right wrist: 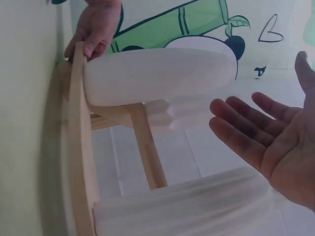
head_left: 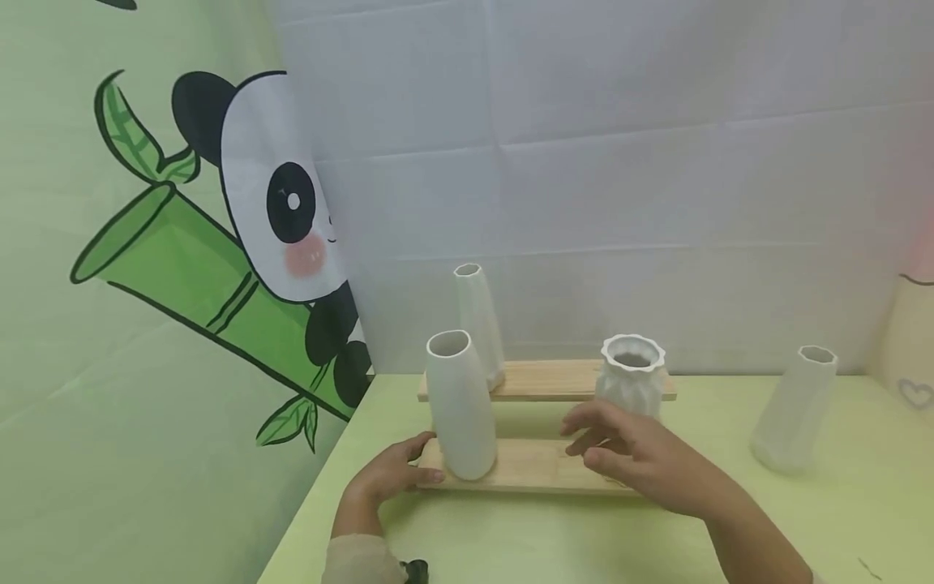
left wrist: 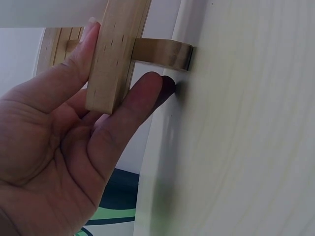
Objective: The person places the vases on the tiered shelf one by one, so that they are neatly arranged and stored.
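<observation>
My left hand (head_left: 390, 470) grips the left end of a two-tier wooden stand (head_left: 529, 466), its thumb over the front board and fingers beneath it. In the left wrist view the board end (left wrist: 110, 64) lies between thumb and fingers. Beside that hand a smooth white vase (head_left: 461, 414) stands on the front board. My right hand (head_left: 649, 462) hovers with loose, spread fingers and holds nothing. It partly hides a pleated white vase (head_left: 629, 389) with a scalloped rim on the board's right part. The right wrist view shows the palm (right wrist: 295, 152) apart from that pleated vase (right wrist: 182, 209).
A tall faceted white vase (head_left: 480, 324) stands at the left of the rear, higher board (head_left: 550, 380). Another faceted vase (head_left: 795, 410) stands on the pale yellow-green table (head_left: 868, 519) at the right. Behind hangs a pale cloth (head_left: 584, 203), with a panda-printed cloth (head_left: 182, 405) at left.
</observation>
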`<act>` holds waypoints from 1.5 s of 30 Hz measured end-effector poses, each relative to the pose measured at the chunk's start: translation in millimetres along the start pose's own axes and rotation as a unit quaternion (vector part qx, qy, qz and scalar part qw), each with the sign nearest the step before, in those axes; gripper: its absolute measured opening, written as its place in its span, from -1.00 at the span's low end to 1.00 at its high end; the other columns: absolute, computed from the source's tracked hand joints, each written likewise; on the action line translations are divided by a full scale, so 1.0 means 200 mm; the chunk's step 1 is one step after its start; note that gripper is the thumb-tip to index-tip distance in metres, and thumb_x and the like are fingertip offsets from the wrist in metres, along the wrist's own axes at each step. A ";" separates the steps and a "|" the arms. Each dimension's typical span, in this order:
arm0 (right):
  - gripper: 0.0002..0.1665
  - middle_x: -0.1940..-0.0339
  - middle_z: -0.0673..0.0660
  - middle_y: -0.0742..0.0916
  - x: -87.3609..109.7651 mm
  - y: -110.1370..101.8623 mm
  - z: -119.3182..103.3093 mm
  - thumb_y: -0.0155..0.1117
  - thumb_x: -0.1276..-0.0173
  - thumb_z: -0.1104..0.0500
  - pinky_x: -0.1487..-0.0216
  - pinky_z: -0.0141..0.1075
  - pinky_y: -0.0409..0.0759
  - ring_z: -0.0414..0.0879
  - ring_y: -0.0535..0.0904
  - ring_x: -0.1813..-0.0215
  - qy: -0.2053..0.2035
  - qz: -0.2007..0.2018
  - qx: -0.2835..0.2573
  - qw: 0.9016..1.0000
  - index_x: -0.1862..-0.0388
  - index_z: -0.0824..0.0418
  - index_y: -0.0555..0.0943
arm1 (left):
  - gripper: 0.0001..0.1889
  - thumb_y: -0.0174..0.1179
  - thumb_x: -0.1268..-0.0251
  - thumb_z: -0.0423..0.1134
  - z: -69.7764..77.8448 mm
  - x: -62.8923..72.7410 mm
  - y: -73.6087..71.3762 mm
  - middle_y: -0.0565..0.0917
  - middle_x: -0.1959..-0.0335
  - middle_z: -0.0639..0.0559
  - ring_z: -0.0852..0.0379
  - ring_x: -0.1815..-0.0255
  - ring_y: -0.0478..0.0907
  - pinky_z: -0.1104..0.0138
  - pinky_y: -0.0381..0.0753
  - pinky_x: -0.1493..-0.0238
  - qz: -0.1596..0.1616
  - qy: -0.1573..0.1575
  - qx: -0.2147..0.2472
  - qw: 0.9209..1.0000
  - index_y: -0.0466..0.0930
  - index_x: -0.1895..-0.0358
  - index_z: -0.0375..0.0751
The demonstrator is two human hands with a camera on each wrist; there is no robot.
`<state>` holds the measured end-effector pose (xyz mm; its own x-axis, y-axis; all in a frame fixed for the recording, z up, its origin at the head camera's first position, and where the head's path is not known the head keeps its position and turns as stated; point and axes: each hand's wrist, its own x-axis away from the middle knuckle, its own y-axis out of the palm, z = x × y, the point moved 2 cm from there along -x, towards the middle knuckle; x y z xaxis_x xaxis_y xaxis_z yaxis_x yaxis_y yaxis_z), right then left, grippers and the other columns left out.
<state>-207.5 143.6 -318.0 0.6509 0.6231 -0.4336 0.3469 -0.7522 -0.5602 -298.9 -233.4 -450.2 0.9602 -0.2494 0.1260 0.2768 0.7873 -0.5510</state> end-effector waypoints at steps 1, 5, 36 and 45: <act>-0.63 -0.09 -0.03 0.63 0.01 -0.02 -0.01 0.12 -0.46 0.31 0.08 -0.27 0.68 -0.05 0.67 -0.04 -0.011 -0.002 0.005 1.000 -0.20 0.10 0.45 | -0.12 0.48 0.00 0.01 -0.01 0.00 0.00 0.33 -0.45 -0.24 -0.24 -0.42 0.32 -0.08 0.51 -0.24 -0.002 -0.003 0.003 1.000 0.30 -0.46 -0.01; -0.63 -0.04 0.05 0.67 0.06 -0.13 -0.03 0.10 -0.44 0.38 0.04 -0.28 0.68 -0.07 0.68 -0.01 -0.039 0.010 0.007 0.999 -0.18 0.16 0.46 | -0.09 0.48 0.02 0.04 -0.03 0.00 0.01 0.32 -0.46 -0.24 -0.25 -0.42 0.32 -0.05 0.55 -0.20 -0.004 -0.003 0.008 1.000 0.29 -0.46 -0.01; -0.20 -0.48 -0.10 0.34 0.45 -0.70 0.25 0.28 -0.38 0.00 -0.57 -0.18 0.07 -0.24 0.19 -0.50 0.220 0.449 0.146 0.854 -0.52 -0.18 0.16 | -0.09 0.49 0.00 -0.02 -0.05 0.01 -0.01 0.29 -0.47 -0.26 -0.21 -0.34 0.42 -0.01 0.63 -0.10 -0.020 -0.001 0.036 0.999 0.26 -0.48 -0.02; 0.04 -0.60 0.14 0.04 0.52 -0.74 0.54 0.28 -0.38 -0.03 -0.60 -0.04 -0.05 0.00 0.02 -0.57 0.265 0.457 0.080 0.845 -0.57 -0.12 -0.20 | -0.10 0.48 -0.01 -0.02 -0.05 0.01 -0.02 0.27 -0.48 -0.27 -0.24 -0.36 0.39 -0.04 0.62 -0.11 -0.026 0.000 0.042 0.999 0.26 -0.48 -0.03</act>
<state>-265.1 342.9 -355.9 0.8239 -0.4180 -0.3827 -0.5322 -0.8029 -0.2686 -298.8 -242.4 -456.0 0.9441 -0.2917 0.1535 0.3294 0.8174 -0.4725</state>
